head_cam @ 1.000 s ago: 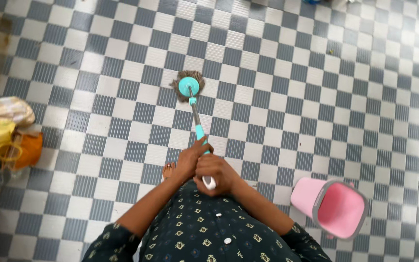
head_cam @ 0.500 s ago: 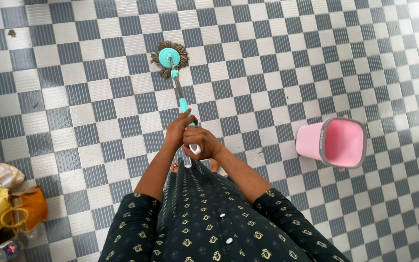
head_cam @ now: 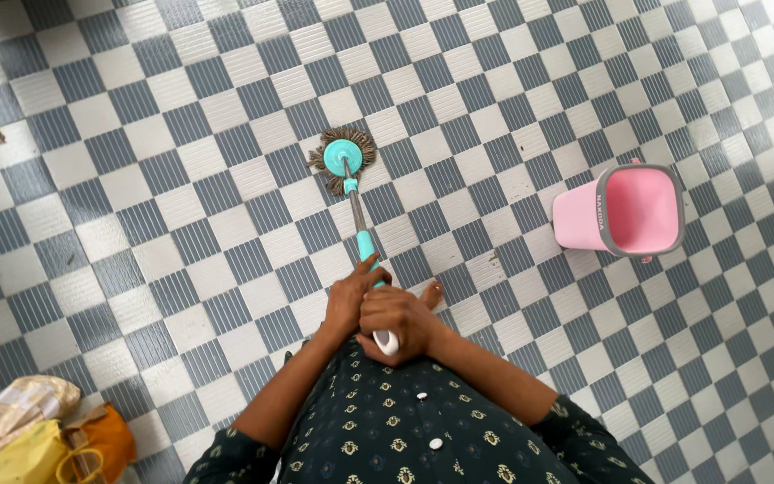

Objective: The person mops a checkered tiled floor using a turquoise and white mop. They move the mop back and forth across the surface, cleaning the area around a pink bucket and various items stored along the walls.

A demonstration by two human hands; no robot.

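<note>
Head view: we wrap our right hand (head_cam: 398,321) around the mop handle (head_cam: 362,235) top, left hand (head_cam: 348,298) fingers gripping just ahead — the handle runs forward to the mop head (head_cam: 344,159) on the checkered floor (head_cam: 136,179); a pink bucket (head_cam: 624,211) stands off right.

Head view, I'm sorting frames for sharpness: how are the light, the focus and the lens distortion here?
Head view: even, soft light with no harsh glare; the floor tiles, mop and pink bucket look crisp; the tile lines bow toward the edges, a wide-angle effect; the left hand and right hand on the handle show hardly any blur.
</note>
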